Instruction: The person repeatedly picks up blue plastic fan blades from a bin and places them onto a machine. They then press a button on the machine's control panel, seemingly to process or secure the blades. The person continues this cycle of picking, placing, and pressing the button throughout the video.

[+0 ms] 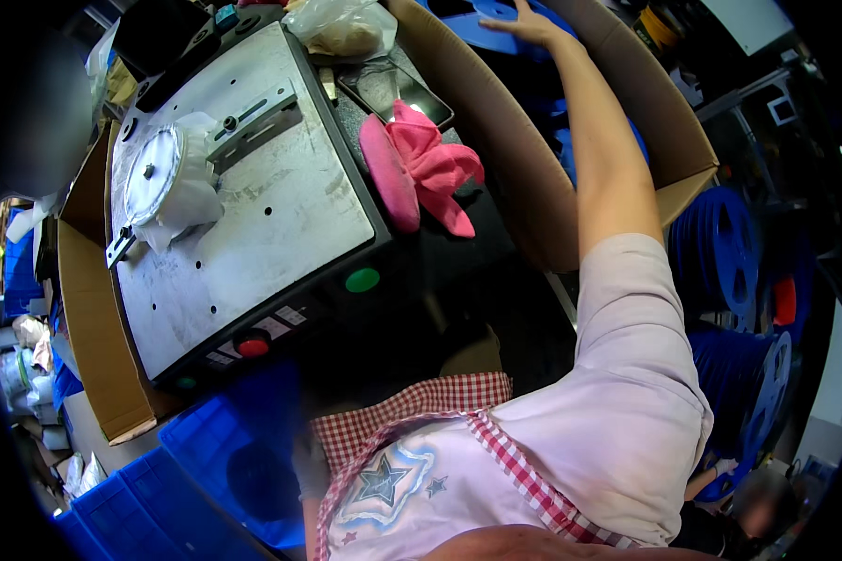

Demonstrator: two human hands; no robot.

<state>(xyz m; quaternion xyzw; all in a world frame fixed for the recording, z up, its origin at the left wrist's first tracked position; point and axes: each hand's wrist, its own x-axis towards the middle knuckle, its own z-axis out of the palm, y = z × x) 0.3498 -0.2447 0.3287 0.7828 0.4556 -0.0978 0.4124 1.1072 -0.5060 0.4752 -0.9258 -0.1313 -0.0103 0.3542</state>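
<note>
My right arm stretches far up into a tall cardboard box (500,122). Its hand, my right hand (530,26), has its fingers spread over a blue plastic reel (472,30); whether they touch it is hard to tell. Nothing shows in its grip. More blue reels lie deeper in the box, partly hidden by my forearm. Low beside my red-checked apron, my left hand (307,463) hangs near a blue crate (234,439). It is dim and blurred, with its fingers not distinguishable.
Left of the box stands a machine with a metal top plate (262,252), a plastic-wrapped round part (159,178), a green button (363,280) and a red one (252,347). A pink cloth bow (421,168) and a phone (398,92) lie alongside. Blue reels (716,257) stack at right.
</note>
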